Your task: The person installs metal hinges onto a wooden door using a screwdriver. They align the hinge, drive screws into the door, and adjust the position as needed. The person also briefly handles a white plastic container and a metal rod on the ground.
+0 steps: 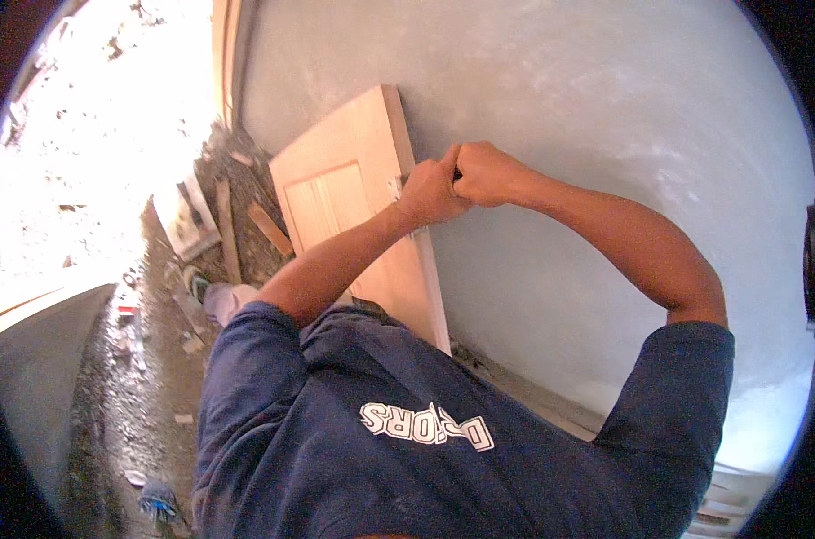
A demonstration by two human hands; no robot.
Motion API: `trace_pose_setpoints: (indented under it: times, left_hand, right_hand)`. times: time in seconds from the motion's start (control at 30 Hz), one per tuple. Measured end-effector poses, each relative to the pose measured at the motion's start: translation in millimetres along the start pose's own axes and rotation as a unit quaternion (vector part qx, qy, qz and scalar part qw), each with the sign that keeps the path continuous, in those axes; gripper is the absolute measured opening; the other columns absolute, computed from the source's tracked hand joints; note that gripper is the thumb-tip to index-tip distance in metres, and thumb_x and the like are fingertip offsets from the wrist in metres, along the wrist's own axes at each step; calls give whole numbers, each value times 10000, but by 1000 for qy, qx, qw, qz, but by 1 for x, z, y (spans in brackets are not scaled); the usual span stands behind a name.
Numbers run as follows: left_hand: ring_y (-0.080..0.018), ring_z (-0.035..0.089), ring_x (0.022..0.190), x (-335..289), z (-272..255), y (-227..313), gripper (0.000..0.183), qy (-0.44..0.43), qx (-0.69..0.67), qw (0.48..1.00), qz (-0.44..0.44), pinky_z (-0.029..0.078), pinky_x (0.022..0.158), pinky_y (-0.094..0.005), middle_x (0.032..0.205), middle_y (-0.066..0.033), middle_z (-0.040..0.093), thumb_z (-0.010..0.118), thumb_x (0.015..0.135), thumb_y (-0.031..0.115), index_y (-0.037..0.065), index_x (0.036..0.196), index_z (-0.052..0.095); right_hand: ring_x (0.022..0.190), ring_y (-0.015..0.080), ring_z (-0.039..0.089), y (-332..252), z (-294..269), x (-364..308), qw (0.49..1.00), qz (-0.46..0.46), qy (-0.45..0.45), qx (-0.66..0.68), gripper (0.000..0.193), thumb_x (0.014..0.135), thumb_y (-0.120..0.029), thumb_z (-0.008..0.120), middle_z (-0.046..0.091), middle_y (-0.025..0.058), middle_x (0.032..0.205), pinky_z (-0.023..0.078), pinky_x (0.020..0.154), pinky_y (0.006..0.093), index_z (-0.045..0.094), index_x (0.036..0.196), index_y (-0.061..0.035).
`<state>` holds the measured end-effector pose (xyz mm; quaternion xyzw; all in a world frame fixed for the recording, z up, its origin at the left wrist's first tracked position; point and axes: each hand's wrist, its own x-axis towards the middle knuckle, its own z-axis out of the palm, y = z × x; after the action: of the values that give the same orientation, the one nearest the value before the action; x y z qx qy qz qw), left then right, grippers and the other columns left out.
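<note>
A light wooden door panel (349, 193) leans with its long edge against a grey plastered wall (605, 108). Both my hands meet at that edge, beside a pale metal fitting (397, 186). My left hand (430, 193) is closed in a fist, thumb up, against the fitting. Pressed to it from the right is my right hand (488, 173), also a closed fist. A small dark tool (458, 172) shows between the two fists; most of it is hidden. My navy T-shirt (407, 431) fills the lower picture.
Wood offcuts (228, 229) and scraps lie on the dirt ground left of the door. My shoe (196, 283) stands by them. A grey slab (39, 350) sits at the left, a blue brush-like thing (159, 503) at the bottom, and a white slatted object (731, 508) at lower right.
</note>
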<state>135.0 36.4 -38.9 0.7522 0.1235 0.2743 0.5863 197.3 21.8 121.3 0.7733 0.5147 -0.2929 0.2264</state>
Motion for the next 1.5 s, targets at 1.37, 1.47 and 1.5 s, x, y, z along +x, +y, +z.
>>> trace_pose_setpoints:
  times: [1.37,1.47,1.5]
  left_hand:
    - [-211,619,893,-48,-25,-34,413,86,-82,935,-334,559,743,-351,1061,-137,595,709,893,226,13,1181,504]
    - [-197,616,882,-53,-22,-52,380,109,-70,945,-301,542,728,-340,991,-119,601,716,891,236,-6,1122,536]
    - [-191,614,862,-51,-20,-49,368,110,-103,934,-324,534,718,-335,978,-114,599,714,894,233,-9,1114,545]
  right_hand:
    - [836,100,588,14,292,-64,657,51,354,664,412,1063,-213,529,685,60,1130,498,793,280,533,1452,-78]
    - [811,95,575,13,298,-63,658,39,355,663,420,1068,-208,520,676,60,1091,495,772,288,516,1467,-73]
    - [801,91,570,13,300,-64,649,44,361,668,422,1070,-214,519,670,54,1065,493,757,286,515,1466,-69]
